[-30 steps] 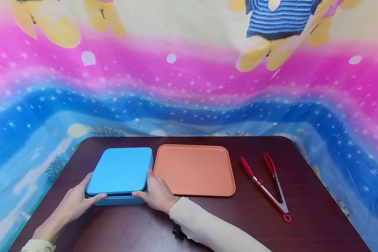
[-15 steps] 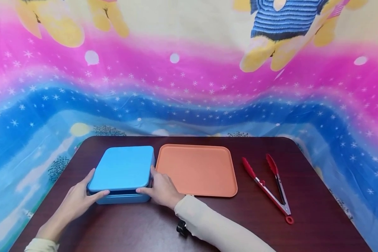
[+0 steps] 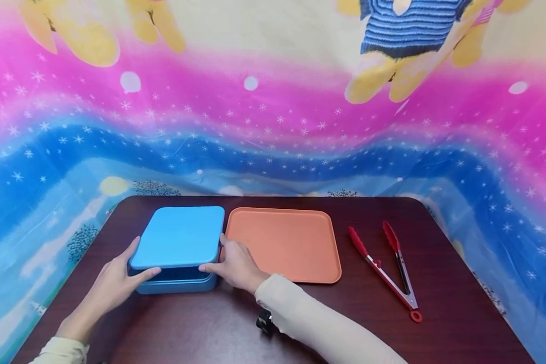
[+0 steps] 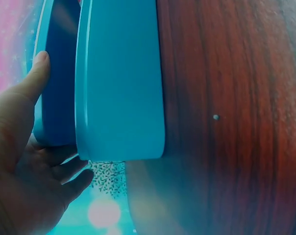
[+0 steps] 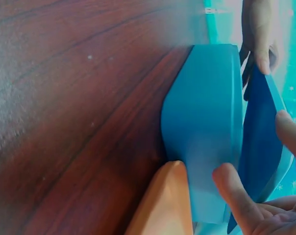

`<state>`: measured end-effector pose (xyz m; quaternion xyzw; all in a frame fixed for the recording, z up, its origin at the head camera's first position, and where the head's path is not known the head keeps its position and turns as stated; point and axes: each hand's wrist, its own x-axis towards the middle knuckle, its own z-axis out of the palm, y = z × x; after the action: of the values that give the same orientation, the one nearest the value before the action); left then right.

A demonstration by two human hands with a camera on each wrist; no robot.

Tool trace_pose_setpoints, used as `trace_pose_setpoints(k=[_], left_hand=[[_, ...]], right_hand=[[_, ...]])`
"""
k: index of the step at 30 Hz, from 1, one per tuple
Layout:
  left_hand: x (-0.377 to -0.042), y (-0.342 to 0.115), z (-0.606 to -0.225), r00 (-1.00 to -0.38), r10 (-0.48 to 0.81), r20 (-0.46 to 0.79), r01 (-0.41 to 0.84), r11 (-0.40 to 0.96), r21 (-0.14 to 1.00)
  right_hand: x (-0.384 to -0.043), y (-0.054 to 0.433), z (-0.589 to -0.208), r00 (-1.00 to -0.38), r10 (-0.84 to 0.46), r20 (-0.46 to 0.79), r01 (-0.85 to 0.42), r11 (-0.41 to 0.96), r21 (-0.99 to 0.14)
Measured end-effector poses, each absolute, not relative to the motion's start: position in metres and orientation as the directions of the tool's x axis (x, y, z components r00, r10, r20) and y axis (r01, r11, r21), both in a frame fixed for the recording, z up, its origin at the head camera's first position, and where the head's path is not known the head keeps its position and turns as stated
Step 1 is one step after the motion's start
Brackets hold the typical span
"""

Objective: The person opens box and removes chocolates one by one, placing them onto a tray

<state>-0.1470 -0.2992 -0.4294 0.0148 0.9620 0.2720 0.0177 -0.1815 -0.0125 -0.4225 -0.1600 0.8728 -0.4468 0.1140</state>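
Note:
A light blue lid (image 3: 179,236) is raised at its near edge over a square blue box (image 3: 177,286) on the left side of the table. My left hand (image 3: 111,280) grips the lid's left side, thumb on the front edge. On the opposite side my right hand (image 3: 238,265) holds the lid, its thumb at the front right corner. Both wrist views show a wedge-shaped gap between the lid (image 4: 60,93) and the box wall (image 5: 202,107). One finger of the right hand extends beside the box wall. The box's inside is hidden.
An orange tray (image 3: 282,247) lies right beside the box. Farther right, red and silver tongs (image 3: 391,275) lie spread apart on the dark wooden table (image 3: 200,333). A printed curtain (image 3: 273,116) hangs behind the table.
The front edge of the lid has risen and moved slightly back, widening the gap above the box. Both hands moved up with it. The tray and tongs have stayed put.

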Motion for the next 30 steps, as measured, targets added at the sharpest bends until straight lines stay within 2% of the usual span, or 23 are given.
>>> trace_pose_setpoints(k=[6, 11, 16, 22, 25, 30], left_hand=[[-0.143, -0.297, -0.423, -0.999, 0.033, 0.011, 0.034, 0.841, 0.54], [-0.137, -0.292, -0.417, -0.996, 0.005, 0.087, 0.051, 0.84, 0.54], [-0.134, -0.289, -0.411, -0.985, -0.037, 0.167, 0.067, 0.817, 0.573], [-0.135, -0.292, -0.408, -0.961, -0.104, 0.257, 0.097, 0.741, 0.665], [-0.136, -0.295, -0.407, -0.959, -0.17, 0.226, 0.043, 0.701, 0.712], [-0.138, -0.303, -0.404, -0.967, -0.234, 0.106, -0.075, 0.653, 0.754]], right_hand=[[-0.185, -0.006, -0.422, -0.927, -0.374, -0.026, -0.12, 0.36, -0.925], [-0.187, -0.003, -0.421, -0.964, -0.262, 0.033, -0.107, 0.273, -0.956], [-0.187, -0.002, -0.417, -0.983, -0.185, -0.009, -0.028, 0.195, -0.98], [-0.183, 0.003, -0.418, -0.982, -0.179, -0.058, 0.043, 0.084, -0.995], [-0.178, 0.006, -0.42, -0.976, -0.196, -0.095, 0.09, 0.035, -0.995], [-0.17, 0.01, -0.421, -0.962, -0.242, -0.125, 0.131, -0.008, -0.991]])
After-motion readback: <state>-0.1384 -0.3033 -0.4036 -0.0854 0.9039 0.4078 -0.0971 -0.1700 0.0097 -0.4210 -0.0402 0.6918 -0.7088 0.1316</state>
